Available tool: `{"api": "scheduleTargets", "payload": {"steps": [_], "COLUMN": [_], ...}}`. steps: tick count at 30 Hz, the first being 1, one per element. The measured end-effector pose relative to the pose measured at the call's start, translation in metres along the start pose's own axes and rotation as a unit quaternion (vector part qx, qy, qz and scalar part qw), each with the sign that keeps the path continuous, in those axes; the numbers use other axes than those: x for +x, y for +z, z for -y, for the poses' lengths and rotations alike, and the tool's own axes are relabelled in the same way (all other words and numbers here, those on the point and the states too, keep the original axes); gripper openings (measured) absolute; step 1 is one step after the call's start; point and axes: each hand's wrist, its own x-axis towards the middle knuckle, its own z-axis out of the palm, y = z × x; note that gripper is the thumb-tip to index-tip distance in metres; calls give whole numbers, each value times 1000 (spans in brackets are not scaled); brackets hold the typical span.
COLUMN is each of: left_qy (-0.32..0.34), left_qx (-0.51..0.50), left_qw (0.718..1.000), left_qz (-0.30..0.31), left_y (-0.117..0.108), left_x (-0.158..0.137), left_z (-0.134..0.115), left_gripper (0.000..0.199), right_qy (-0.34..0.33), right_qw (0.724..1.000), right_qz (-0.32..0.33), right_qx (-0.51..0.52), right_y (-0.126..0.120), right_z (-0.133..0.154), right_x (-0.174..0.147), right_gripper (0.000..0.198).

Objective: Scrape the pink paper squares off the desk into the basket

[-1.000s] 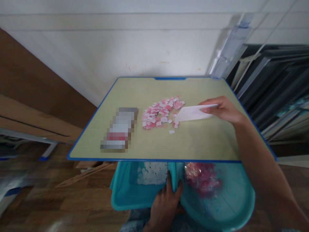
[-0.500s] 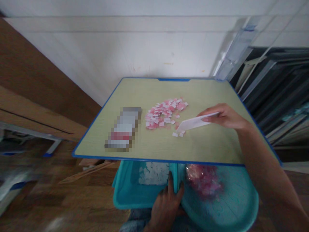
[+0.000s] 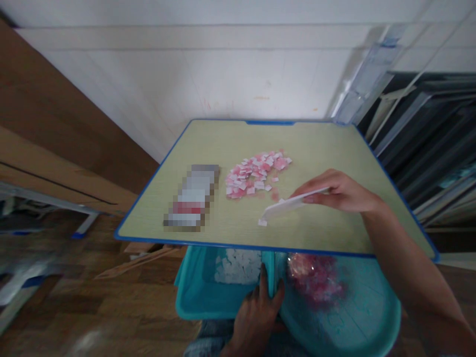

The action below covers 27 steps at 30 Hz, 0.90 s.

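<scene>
My right hand (image 3: 336, 191) pinches a thin white card (image 3: 293, 202) between thumb and fingers. The card's far edge tilts down to the tabletop, against a few small paper squares (image 3: 262, 222). Behind it, a loose pile of pink and white paper squares (image 3: 256, 171) lies mid-table. Below the table's front edge, my left hand (image 3: 256, 310) is closed on the rim where a teal bin (image 3: 206, 302) meets a round teal tray (image 3: 357, 322). White pieces (image 3: 238, 266) lie in the bin. A clear bag with pink contents (image 3: 316, 280) rests on the tray.
The folding table (image 3: 316, 141) has a yellowish top and blue edging. A blurred-out phone-shaped object (image 3: 193, 196) lies on its left side. A clear plastic bottle-like tube (image 3: 362, 82) leans on the wall behind. Dark panels (image 3: 435, 124) are stacked at right; wooden furniture (image 3: 74, 114) stands at left.
My right hand has drawn the card left and closer to the table's front edge, shifting a few paper squares with it. My left hand stays on the rim.
</scene>
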Motion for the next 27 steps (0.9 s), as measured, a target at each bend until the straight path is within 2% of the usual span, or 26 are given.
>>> {"api": "scheduleTargets", "payload": {"steps": [3, 8, 10, 15, 19, 27], "left_qy": [-2, -6, -6, -4, -2, -3], "left_qx": [0, 5, 5, 3, 2, 0], "left_qw": [1000, 1000, 1000, 1000, 1000, 1000], "left_qz": [7, 11, 10, 8, 8, -4], "left_y": [1, 2, 2, 2, 2, 4], "left_x": [1, 1, 1, 0, 0, 0], "left_z": [0, -1, -1, -1, 0, -1], "left_gripper": [86, 87, 86, 84, 86, 86], "right_qy": [11, -8, -6, 88, 140, 109], "right_qw": [1000, 999, 999, 994, 982, 986], "right_qz": [-9, 43, 46, -41, -55, -11], "right_qx": [-13, 16, 20, 54, 114, 122], "right_y": [0, 12, 16, 10, 8, 22], "right_z": [-5, -4, -3, -6, -9, -5], "right_x": [0, 8, 10, 6, 4, 13], "right_gripper": [24, 27, 27, 26, 27, 28]}}
